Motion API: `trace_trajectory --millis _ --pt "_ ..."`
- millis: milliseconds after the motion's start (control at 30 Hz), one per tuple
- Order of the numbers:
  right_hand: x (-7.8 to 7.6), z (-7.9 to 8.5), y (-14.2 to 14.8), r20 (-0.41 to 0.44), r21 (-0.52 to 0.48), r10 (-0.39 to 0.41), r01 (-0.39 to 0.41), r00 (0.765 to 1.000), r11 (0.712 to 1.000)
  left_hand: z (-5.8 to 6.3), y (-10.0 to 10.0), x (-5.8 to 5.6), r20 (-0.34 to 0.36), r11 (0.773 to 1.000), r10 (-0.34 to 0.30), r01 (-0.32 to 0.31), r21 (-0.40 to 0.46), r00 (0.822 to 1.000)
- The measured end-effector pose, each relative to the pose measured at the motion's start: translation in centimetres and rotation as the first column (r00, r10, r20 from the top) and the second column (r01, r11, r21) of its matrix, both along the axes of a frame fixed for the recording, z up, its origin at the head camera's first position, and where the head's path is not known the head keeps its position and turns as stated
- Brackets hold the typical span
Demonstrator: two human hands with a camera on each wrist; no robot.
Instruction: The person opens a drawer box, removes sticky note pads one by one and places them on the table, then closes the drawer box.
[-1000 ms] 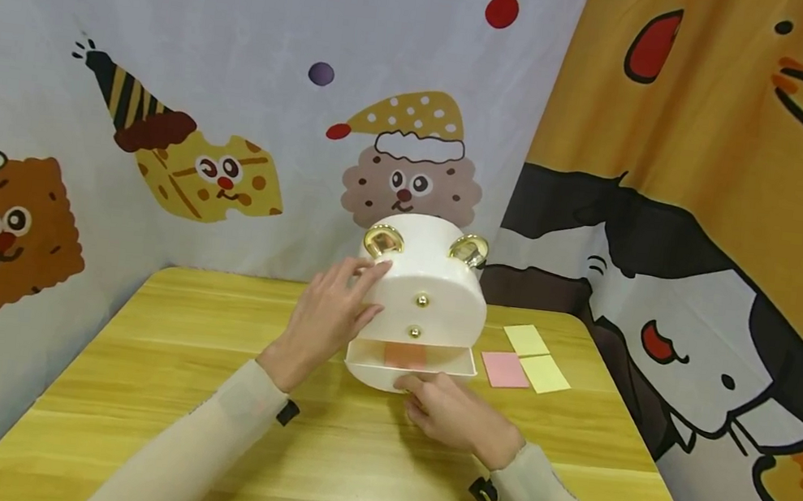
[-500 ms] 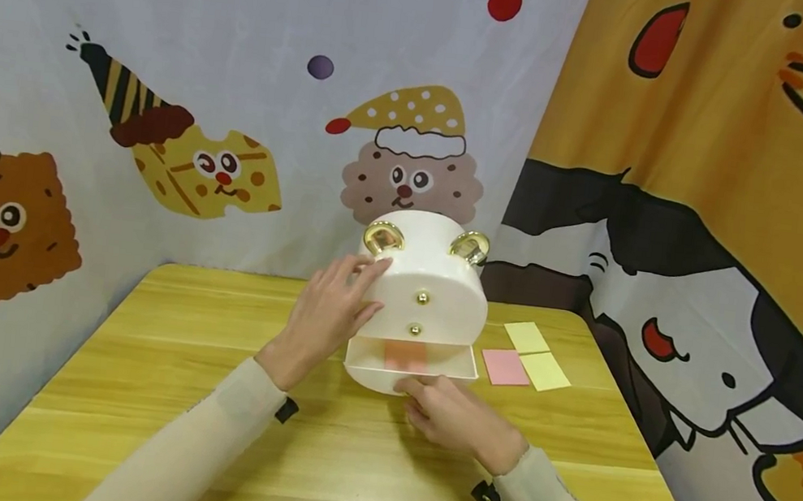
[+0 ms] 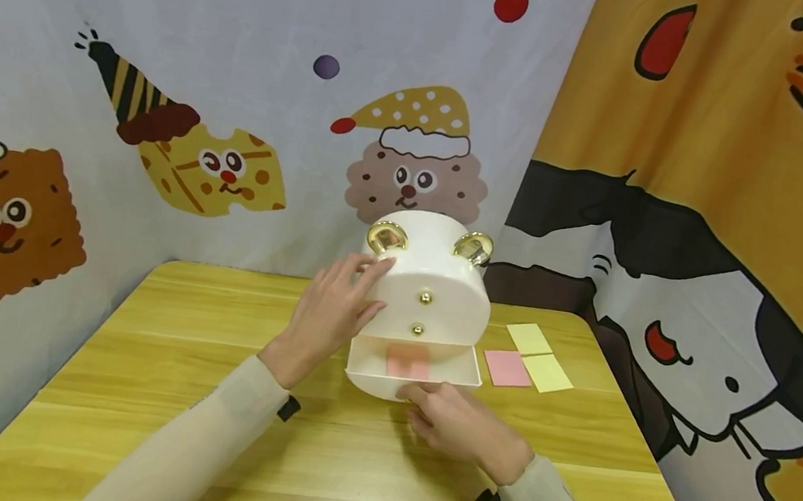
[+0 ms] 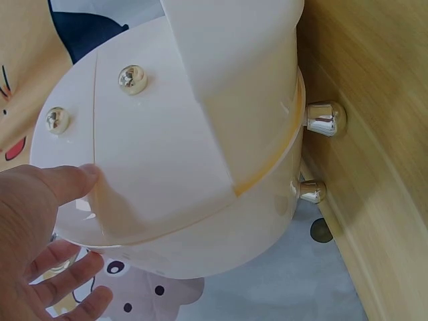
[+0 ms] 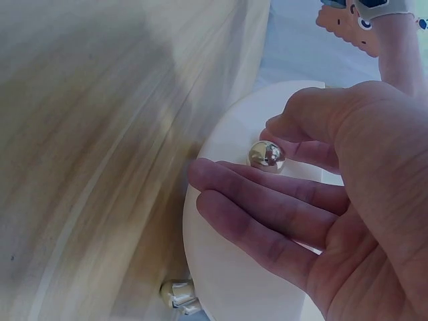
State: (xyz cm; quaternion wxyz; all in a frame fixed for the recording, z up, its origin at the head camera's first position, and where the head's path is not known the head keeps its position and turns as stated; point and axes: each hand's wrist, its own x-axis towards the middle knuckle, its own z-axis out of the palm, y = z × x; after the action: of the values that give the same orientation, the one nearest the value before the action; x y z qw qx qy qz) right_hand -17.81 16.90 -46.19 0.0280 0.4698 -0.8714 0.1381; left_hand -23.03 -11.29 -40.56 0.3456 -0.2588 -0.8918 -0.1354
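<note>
A rounded white drawer box (image 3: 406,304) with gold ears (image 3: 473,248) stands on the table in the head view. Its bottom drawer (image 3: 369,384) is pulled out, with a salmon-pink sticky note (image 3: 408,361) inside. My left hand (image 3: 332,300) holds the box's left edge, thumb on the front and fingers around the side, as the left wrist view confirms. Low at the drawer's front, my right hand (image 3: 464,424) has thumb and fingers around the gold knob (image 5: 266,157). Two more gold knobs show on the closed upper fronts.
Right of the box lie a pink sticky note (image 3: 507,368) and two yellow ones, the far one (image 3: 529,339) and the near one (image 3: 547,374). Printed cloth (image 3: 249,22) hangs behind and beside the wooden table (image 3: 104,358).
The bottom drawer has slid a little farther out toward me, the right hand moving with it, and more of its inside shows. My left hand stays on the box's edge.
</note>
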Motion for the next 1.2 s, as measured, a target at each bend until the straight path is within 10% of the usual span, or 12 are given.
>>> trace_trajectory --millis 1200 --pt "2.0 0.0 0.7 -0.039 0.024 0.014 -0.013 0.999 1.000 0.0 0.2 0.0 0.025 1.000 0.004 -0.004 0.006 1.000"
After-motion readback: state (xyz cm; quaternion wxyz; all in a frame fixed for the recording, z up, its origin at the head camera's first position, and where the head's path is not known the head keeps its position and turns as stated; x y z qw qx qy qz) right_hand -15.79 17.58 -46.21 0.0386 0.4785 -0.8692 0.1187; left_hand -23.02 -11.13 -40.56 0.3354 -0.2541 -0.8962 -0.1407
